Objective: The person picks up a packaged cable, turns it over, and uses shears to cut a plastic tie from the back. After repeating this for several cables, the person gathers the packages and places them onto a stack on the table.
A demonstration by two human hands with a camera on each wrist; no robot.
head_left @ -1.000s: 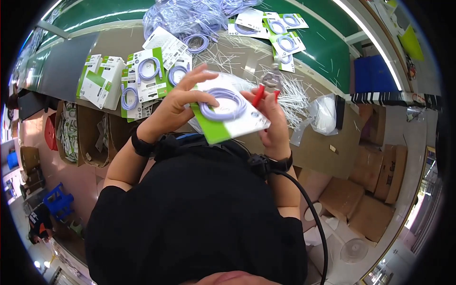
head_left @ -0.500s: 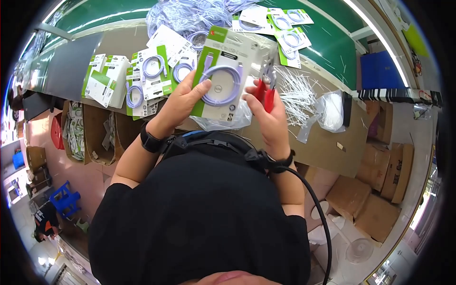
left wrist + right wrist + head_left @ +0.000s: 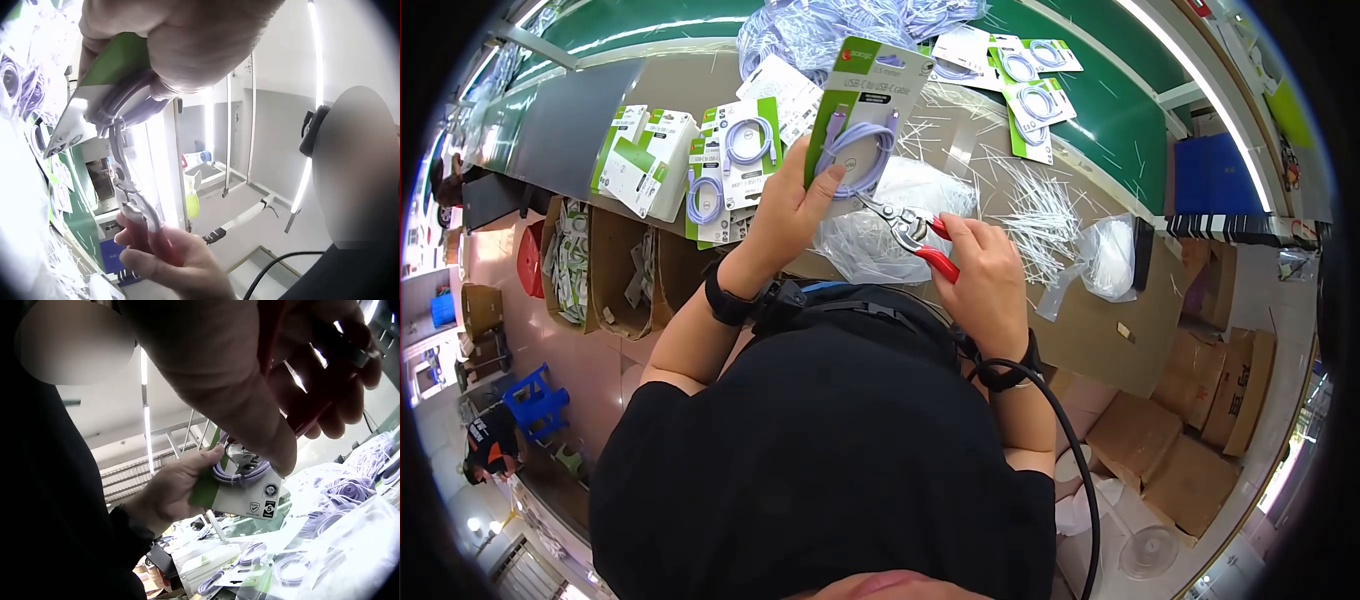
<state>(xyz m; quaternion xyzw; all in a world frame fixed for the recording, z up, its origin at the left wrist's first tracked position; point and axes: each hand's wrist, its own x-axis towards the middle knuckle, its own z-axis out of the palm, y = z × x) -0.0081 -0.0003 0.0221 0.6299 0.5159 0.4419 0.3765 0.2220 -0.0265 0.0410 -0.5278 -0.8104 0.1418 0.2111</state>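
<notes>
My left hand (image 3: 790, 215) holds a green-and-white card (image 3: 890, 62) by its left edge, thumb on the front. A coiled purple USB-C cable (image 3: 872, 133) is fixed to this card, which stands tilted up over the table. In my right hand (image 3: 992, 280) are red-handled cutters (image 3: 906, 226), their handles spread apart somewhat. The cutter tips reach the lower edge of the cable coil, and the left wrist view shows the metal jaws right at the coil (image 3: 125, 103). Below the cutters lies a clear plastic bag (image 3: 850, 240) of thin white strips.
Carded cables (image 3: 735, 185) and a stack of cards (image 3: 665, 165) lie at the left. A heap of bagged purple cables (image 3: 820, 40) sits at the back, with more carded cables (image 3: 1040, 100) to its right. Loose white strips (image 3: 1040, 220) and another bag (image 3: 1110, 258) are at the right.
The card was lying tilted low before me, then was raised upright; now it leans to the right. My right hand has turned the cutters from pointing up to pointing left at the coil.
</notes>
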